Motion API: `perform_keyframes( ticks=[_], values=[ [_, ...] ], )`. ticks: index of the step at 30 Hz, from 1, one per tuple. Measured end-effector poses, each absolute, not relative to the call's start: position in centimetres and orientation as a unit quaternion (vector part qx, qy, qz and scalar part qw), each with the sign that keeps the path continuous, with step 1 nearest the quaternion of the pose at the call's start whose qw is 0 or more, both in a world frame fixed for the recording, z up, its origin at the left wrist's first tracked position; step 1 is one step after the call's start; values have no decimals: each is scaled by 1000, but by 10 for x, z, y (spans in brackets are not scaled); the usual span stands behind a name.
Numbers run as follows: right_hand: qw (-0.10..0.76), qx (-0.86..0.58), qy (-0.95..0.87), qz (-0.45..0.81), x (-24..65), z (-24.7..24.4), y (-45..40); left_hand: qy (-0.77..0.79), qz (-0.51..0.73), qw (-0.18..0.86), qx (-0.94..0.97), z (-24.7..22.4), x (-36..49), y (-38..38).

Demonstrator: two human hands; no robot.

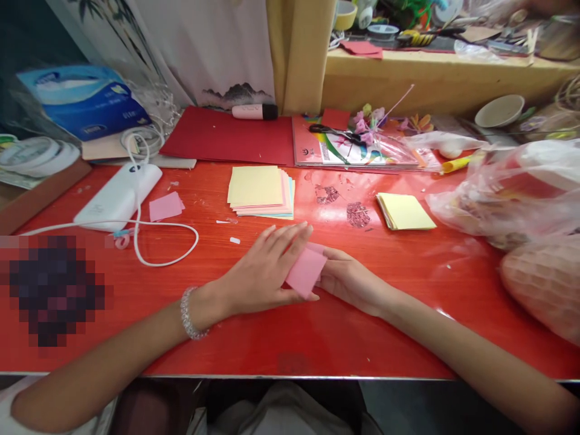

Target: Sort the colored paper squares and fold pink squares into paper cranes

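A small pink square of paper [307, 272] is held up between my two hands, just over the red table. My left hand [265, 266], with a beaded bracelet at the wrist, has its thumb at the paper's lower edge and its fingers by the upper edge. From the other side my right hand [348, 275] grips the paper; some of its fingers are hidden behind it. Beyond the hands lies a stack of coloured paper squares [256, 186], yellow on top. To the right is a smaller yellow stack [405, 211].
On the left are a white power bank [118, 196] with a looping cable, pink paper pieces [166, 206] and a blue tissue pack [86, 99]. At the back lie red card [231, 136] and scissors [335, 132]. Plastic bags [512, 187] crowd the right side.
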State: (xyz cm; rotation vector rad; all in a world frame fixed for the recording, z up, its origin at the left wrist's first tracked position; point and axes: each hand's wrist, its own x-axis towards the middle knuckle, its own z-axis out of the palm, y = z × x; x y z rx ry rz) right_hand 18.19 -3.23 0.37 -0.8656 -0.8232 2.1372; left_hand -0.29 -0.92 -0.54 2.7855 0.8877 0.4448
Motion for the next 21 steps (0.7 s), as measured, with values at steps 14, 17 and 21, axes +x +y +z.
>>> perform_keyframes(
  ticks=[14,17,21],
  values=[
    [331,-375,-285,817,183,8,-29,322,143,45,935,-2,-3,-10],
    [335,-433,-377,747,185,6,-32,327,196,58,923,1,-5,-7],
    [328,-492,-525,613,187,6,-34,415,255,132,863,10,-3,-7]
  ],
)
